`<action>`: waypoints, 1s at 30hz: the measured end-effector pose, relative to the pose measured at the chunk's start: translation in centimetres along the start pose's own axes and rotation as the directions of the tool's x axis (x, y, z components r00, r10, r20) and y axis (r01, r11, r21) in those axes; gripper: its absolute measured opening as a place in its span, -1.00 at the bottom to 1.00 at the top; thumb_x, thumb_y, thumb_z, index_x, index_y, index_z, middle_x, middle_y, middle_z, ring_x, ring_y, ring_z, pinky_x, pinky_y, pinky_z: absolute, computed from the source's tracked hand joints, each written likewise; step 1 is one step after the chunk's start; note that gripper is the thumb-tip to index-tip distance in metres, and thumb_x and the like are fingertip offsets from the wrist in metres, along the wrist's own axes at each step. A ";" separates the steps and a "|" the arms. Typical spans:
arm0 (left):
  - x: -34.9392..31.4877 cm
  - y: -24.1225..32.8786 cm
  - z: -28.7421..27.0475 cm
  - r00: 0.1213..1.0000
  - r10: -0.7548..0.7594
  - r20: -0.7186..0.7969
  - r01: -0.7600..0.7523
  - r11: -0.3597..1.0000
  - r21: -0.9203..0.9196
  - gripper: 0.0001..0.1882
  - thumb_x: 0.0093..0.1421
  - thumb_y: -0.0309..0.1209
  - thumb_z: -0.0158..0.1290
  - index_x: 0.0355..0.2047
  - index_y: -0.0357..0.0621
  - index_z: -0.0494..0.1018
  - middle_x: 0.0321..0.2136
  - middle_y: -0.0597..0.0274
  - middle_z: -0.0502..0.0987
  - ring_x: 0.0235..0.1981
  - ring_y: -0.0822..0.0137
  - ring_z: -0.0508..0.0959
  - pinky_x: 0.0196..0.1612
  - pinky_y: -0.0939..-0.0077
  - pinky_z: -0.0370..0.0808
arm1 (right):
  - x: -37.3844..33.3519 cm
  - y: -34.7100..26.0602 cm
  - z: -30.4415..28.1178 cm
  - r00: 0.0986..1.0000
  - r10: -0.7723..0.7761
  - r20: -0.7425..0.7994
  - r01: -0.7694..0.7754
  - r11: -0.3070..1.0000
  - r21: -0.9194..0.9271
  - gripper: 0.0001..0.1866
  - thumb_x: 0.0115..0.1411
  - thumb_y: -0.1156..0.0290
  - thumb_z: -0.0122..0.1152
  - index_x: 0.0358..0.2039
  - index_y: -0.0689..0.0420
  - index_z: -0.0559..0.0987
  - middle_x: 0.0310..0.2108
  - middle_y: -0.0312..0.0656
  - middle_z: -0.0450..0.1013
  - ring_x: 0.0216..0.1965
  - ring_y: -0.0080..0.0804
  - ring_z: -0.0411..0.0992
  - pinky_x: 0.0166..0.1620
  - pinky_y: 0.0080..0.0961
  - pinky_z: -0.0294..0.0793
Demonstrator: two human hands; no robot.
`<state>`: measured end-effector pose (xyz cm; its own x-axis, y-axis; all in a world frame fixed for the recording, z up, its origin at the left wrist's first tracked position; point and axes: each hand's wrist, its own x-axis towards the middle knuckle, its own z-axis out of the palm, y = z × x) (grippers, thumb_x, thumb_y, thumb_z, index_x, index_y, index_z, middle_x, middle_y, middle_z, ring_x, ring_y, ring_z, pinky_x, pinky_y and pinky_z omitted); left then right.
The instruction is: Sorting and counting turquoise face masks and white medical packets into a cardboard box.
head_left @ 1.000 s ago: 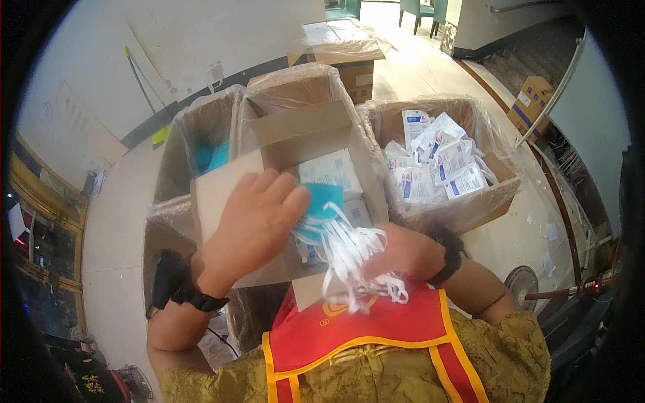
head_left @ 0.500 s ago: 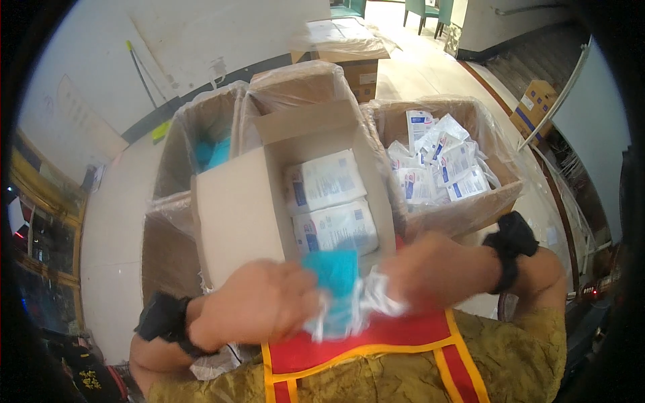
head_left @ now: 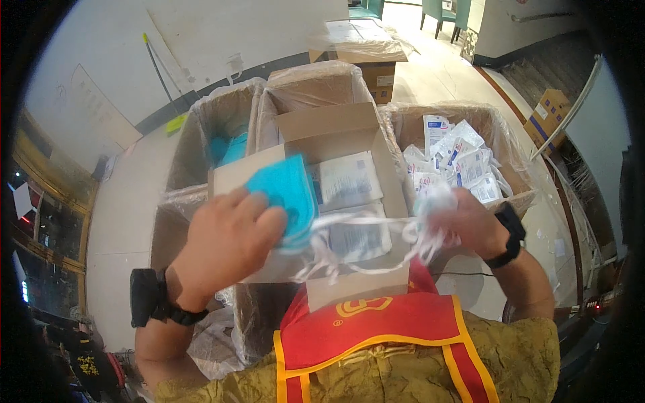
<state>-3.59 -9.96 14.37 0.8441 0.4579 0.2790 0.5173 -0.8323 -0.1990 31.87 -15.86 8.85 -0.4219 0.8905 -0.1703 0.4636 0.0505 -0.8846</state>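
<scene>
My left hand [head_left: 228, 235] is closed on a stack of flat turquoise pieces with rounded corners [head_left: 292, 178], which look like face masks. It is raised over the left side of an open carton [head_left: 329, 127]. White straps [head_left: 366, 219] stretch from near the stack to my right hand [head_left: 470, 225], which is closed around a bunch of them at the carton's right edge. Loose strap ends dangle below the stack. White printed packs [head_left: 351, 178] lie inside the carton, partly covered by the stack and straps.
A lined box [head_left: 517, 171] at the right holds several white pouches [head_left: 463, 158]. Another lined box [head_left: 195, 151] at the left contains turquoise pieces [head_left: 235, 144]. A further lined box [head_left: 312, 84] stands behind the carton. A green-handled tool [head_left: 158, 67] leans against the wall.
My left hand has lifted the turquoise stack up and to the left. My right hand has moved right and slightly up with the straps, which now stretch between the hands.
</scene>
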 end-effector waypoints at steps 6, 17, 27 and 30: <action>2.6 -0.1 -0.7 0.992 0.079 -0.101 -0.069 0.992 0.105 -0.81 -0.10 -0.46 0.10 -0.54 -0.05 0.27 -0.56 0.24 0.30 -0.50 0.20 0.40 -0.47 0.31 0.37 | 4.2 2.2 -0.1 0.924 0.033 -0.381 0.273 0.641 0.717 -0.63 0.34 0.11 -0.03 -0.29 0.20 0.52 -0.29 -0.17 0.52 -0.25 -0.50 0.49 -0.15 -0.56 0.45; 7.4 1.4 -0.7 0.987 0.029 -0.159 -0.012 0.994 0.111 -0.77 -0.14 -0.48 0.14 -0.49 -0.07 0.31 -0.51 0.22 0.38 -0.41 0.14 0.47 -0.40 0.27 0.43 | 6.7 -3.4 6.4 0.980 -0.175 0.098 0.007 0.521 0.854 -0.63 0.06 0.29 0.40 -0.18 0.18 0.51 -0.34 -0.25 0.52 -0.35 -0.54 0.49 -0.27 -0.54 0.50; 5.8 3.4 2.7 0.984 -0.132 0.117 0.171 0.869 -0.465 -0.66 -0.12 -0.39 0.22 -0.30 -0.08 0.40 -0.43 0.02 0.52 -0.34 -0.10 0.52 -0.30 0.14 0.47 | 2.2 -5.5 2.8 0.926 -0.329 -0.184 0.371 0.882 0.290 -0.68 0.10 0.43 0.34 -0.13 0.24 0.54 -0.31 -0.24 0.55 -0.31 -0.50 0.52 -0.21 -0.57 0.48; 5.3 4.6 4.2 0.962 -0.146 0.230 0.246 0.828 -0.504 -0.74 -0.04 -0.34 0.16 -0.36 -0.14 0.39 -0.45 -0.05 0.51 -0.34 -0.11 0.53 -0.30 0.06 0.46 | 2.6 -5.8 3.0 0.661 -0.714 -0.230 0.319 0.545 -0.775 -0.82 0.10 0.41 0.25 -0.34 0.26 0.56 -0.43 0.00 0.47 -0.43 -0.10 0.52 -0.39 -0.37 0.51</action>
<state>3.86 -10.06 11.02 0.7689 0.6342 0.0811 0.5653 -0.7336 0.3772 25.72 -15.21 12.23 -0.4309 0.6566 0.6191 0.7222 0.6623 -0.1997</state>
